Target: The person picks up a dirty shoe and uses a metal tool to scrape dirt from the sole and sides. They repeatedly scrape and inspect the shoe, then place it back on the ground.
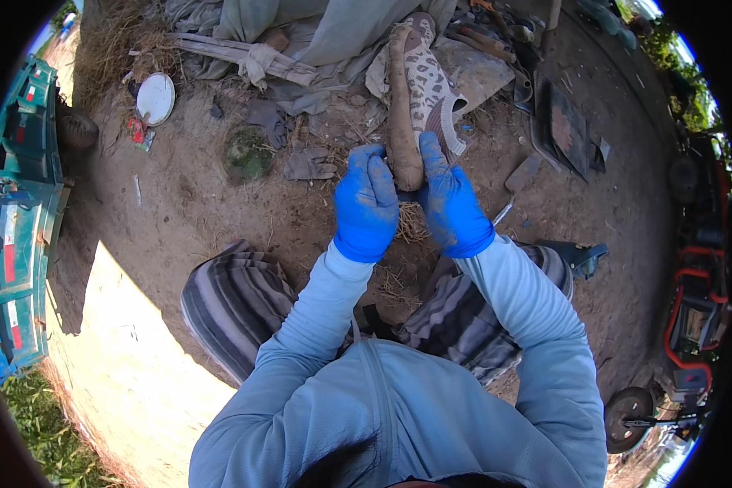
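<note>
Both my hands wear dusty blue gloves and are together in front of me above the dirt ground. Between them is a leopard-patterned knit shoe (426,70), turned on its side with its toe pointing away from me. Brown dirt coats its sole (398,110), which faces left. My left hand (366,204) has its fingers bent against the sole near the heel end. On the other side, my right hand (456,210) grips the heel end, its index finger lying along the upper. A small dark piece beneath the heel is mostly hidden by my fingers.
Grey work gloves (310,165), a white round lid (156,99) and cloth-tied wooden sticks (250,58) lie ahead-left. A flat-bladed hand tool (523,174) and dark panels (566,131) lie right. A green trailer (21,244) stands left; an orange-framed machine (677,323) stands right.
</note>
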`<state>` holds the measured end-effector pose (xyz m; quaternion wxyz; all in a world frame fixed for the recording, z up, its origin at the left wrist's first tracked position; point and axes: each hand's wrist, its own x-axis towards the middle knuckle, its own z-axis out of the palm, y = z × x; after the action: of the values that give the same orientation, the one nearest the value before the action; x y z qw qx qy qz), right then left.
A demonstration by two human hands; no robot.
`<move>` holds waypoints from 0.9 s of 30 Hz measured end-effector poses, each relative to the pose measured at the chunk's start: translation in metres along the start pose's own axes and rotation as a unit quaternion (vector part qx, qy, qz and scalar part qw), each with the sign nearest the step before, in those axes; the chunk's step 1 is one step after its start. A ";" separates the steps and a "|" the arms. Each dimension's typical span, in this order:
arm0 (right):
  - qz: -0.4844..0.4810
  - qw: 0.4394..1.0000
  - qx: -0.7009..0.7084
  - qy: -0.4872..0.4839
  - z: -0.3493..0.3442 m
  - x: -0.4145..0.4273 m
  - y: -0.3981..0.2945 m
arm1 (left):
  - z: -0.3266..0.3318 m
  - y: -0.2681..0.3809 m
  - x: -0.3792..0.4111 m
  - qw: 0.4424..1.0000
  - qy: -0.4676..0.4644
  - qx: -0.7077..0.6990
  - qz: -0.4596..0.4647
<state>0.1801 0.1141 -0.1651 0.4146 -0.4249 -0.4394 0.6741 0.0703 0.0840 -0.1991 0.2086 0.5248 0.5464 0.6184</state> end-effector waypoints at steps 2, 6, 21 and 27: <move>0.021 0.998 0.054 0.008 0.003 0.000 -0.006 | 0.002 -0.007 0.002 0.989 0.013 -0.138 -0.053; 0.023 0.999 -0.036 0.002 0.001 -0.003 -0.007 | 0.003 0.004 0.006 0.989 0.033 -0.143 -0.025; 0.100 0.985 0.125 -0.068 -0.004 0.010 -0.024 | -0.016 -0.023 0.014 0.994 0.029 -0.100 -0.040; 0.065 0.996 0.035 -0.054 -0.008 0.015 -0.010 | -0.016 -0.004 0.009 0.994 -0.056 0.033 0.087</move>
<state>0.1850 0.1326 -0.1605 0.3603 -0.4012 -0.4084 0.7365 0.0514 0.0855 -0.1965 0.1672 0.6108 0.5062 0.5854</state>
